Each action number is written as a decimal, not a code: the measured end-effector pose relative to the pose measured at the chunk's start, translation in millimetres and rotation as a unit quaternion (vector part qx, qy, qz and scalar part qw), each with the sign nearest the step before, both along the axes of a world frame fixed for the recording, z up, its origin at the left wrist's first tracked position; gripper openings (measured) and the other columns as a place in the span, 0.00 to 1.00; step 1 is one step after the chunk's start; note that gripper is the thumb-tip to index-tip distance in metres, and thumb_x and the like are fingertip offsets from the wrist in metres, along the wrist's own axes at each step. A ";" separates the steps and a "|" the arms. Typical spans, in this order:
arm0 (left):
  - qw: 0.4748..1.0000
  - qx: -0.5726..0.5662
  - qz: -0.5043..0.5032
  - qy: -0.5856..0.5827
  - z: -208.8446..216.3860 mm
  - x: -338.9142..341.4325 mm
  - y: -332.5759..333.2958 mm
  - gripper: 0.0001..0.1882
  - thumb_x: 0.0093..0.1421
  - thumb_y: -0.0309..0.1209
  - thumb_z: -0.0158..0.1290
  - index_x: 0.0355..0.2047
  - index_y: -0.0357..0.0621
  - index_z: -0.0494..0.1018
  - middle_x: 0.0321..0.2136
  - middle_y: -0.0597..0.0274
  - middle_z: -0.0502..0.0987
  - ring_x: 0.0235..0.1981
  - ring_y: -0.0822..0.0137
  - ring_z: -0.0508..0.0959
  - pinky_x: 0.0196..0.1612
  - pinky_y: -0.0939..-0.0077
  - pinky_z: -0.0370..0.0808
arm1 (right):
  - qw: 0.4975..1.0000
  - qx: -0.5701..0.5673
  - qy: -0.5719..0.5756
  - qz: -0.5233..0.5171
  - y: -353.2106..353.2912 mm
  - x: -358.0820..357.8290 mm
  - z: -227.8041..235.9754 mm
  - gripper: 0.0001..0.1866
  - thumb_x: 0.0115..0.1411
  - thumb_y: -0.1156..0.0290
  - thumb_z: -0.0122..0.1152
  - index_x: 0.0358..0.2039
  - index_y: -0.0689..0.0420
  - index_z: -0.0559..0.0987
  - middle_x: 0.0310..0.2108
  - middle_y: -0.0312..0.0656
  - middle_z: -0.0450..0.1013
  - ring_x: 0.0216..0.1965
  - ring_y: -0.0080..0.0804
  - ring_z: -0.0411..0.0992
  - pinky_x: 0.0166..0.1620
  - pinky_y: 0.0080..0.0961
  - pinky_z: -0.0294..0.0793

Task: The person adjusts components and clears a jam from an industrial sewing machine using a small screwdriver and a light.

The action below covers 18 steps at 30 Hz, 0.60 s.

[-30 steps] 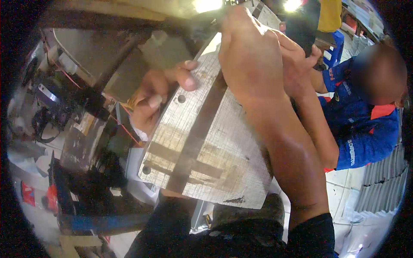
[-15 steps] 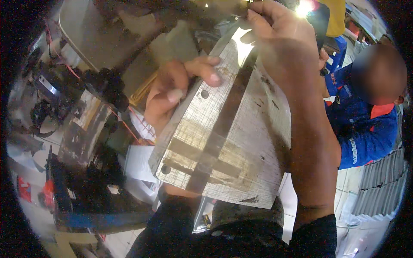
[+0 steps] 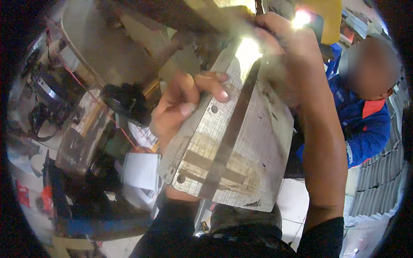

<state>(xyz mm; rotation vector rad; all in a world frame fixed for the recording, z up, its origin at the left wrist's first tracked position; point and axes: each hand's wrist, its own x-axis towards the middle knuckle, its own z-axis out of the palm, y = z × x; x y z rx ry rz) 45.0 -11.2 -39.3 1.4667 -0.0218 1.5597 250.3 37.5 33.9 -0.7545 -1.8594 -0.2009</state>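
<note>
Shifted up-frame since earlier: scratched grey metal plate with dark crossed strips, long axis lower-left to upper-right, left hand fingers pinching its left edge, right hand gripping the top.

Can't see much of my left hand, the metal plate covers its palm and wrist, only the fingertips curl over the edge. The plate's top end is blown out by glare, so where my right hand grips it I honestly can't tell. Same for whatever the plate meets up there, it's just dark blur. The person in blue is half hidden behind my right arm, and their hands aren't visible. The clutter on the left is too smeared to identify.
</note>
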 end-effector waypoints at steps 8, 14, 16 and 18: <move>0.998 0.021 0.018 0.058 23.0 -9.3 -0.4 0.08 0.54 0.28 0.51 0.23 0.42 0.63 0.33 0.45 0.79 0.48 0.50 0.73 0.57 0.55 0.63 | 0.988 0.107 -0.109 -0.024 16.5 5.6 23.3 0.12 0.58 0.59 0.56 0.30 0.56 0.76 0.27 0.50 0.74 0.31 0.53 0.74 0.35 0.46 0.71; 0.989 -0.036 0.116 0.078 29.6 -8.4 -13.9 0.11 0.50 0.33 0.56 0.24 0.44 0.65 0.26 0.46 0.77 0.40 0.52 0.75 0.60 0.56 0.60 | 0.974 0.105 -0.182 -0.084 3.4 -3.5 28.9 0.09 0.55 0.62 0.56 0.30 0.54 0.77 0.27 0.49 0.74 0.30 0.52 0.74 0.34 0.44 0.72; 0.991 -0.002 0.092 0.097 29.5 -12.5 -9.5 0.11 0.52 0.33 0.56 0.25 0.44 0.66 0.28 0.46 0.78 0.43 0.52 0.75 0.60 0.54 0.60 | 0.977 0.083 -0.173 -0.094 -0.8 -3.8 31.1 0.09 0.55 0.63 0.57 0.32 0.54 0.78 0.28 0.49 0.75 0.31 0.51 0.74 0.35 0.43 0.73; 0.994 0.013 0.059 0.092 27.3 -15.8 -4.3 0.12 0.55 0.37 0.56 0.26 0.44 0.66 0.29 0.47 0.78 0.42 0.53 0.76 0.60 0.52 0.61 | 0.979 0.054 -0.165 -0.106 0.3 -1.6 32.0 0.10 0.55 0.64 0.57 0.36 0.52 0.80 0.31 0.49 0.76 0.32 0.50 0.75 0.35 0.40 0.74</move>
